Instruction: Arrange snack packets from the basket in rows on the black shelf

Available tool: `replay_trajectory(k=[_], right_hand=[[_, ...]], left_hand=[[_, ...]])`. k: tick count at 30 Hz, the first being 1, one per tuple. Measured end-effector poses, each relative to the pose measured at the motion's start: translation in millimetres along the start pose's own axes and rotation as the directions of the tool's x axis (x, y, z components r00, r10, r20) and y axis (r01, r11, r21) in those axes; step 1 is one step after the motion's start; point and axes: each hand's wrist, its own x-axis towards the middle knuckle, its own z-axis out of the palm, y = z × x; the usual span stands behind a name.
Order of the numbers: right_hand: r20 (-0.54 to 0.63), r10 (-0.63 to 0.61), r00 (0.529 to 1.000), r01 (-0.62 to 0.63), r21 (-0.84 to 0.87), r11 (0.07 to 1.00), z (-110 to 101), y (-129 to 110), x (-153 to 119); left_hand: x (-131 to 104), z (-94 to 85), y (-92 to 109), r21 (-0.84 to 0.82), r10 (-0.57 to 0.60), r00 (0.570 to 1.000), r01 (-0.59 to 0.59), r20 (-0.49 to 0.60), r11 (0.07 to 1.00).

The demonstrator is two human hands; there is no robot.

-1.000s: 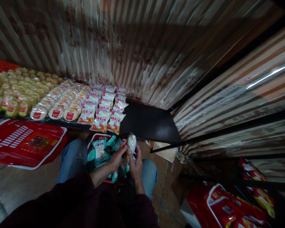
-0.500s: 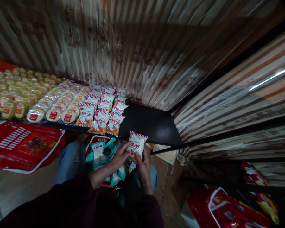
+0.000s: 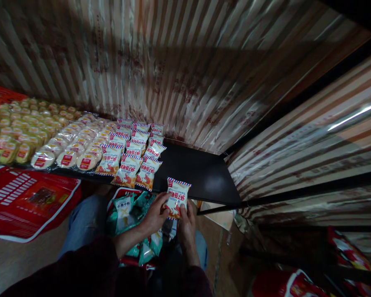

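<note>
Snack bag: held btwn fingers of both hands, striped top edge pointed away from them, red-lettered front exposed; overlapped w/ shelf's front edge in view, contact can't be told.
L hand: bag's left side pinched by fingers.
R hand: bag's lower right gripped, thumb laid on front.
Shelf: seen just beyond fingertips, black.
Matching bags: stood in rows on shelf, beyond L fingers & to their left.
Round packs: lined up farther left of fingers.
Basket: set below L fingers, filled w/ green packs.
2nd basket: placed well left of fingers, red.
</note>
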Motion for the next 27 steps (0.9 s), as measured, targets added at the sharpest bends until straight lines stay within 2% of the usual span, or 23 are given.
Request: replay_trajectory(k=[3, 9, 14, 21, 27], right_hand=[[-0.034, 0.041, 0.999, -0.041, -0.005, 0.999, 4.4, -10.6, 12.1], [-0.077, -0.017, 0.997, 0.011, -0.089, 0.996, 17.0, -27.2, 39.8], [-0.115, -0.037, 0.993, 0.033, -0.039, 0.999, 24.8, -29.4, 76.2], [-0.132, -0.079, 0.988, 0.07, -0.072, 0.995, 32.3, -22.4, 138.8], [-0.105, -0.091, 0.99, 0.084, -0.074, 0.994, 43.2, -24.9, 160.3]], left_hand=[[13.1, 1.9, -0.4, 0.06, 0.013, 0.999, -0.011, -0.03, 0.998], [47.6, 5.6, 1.7, 0.141, -0.011, 0.996, 0.024, -0.091, 0.99], [79.2, 8.0, 13.6, 0.308, -0.021, 0.994, 0.052, -0.105, 0.95], [122.8, 13.7, 30.5, 0.455, -0.17, 0.983, 0.184, -0.072, 0.872], [147.8, 12.2, 33.2, 0.494, -0.233, 0.969, 0.241, -0.078, 0.835]])
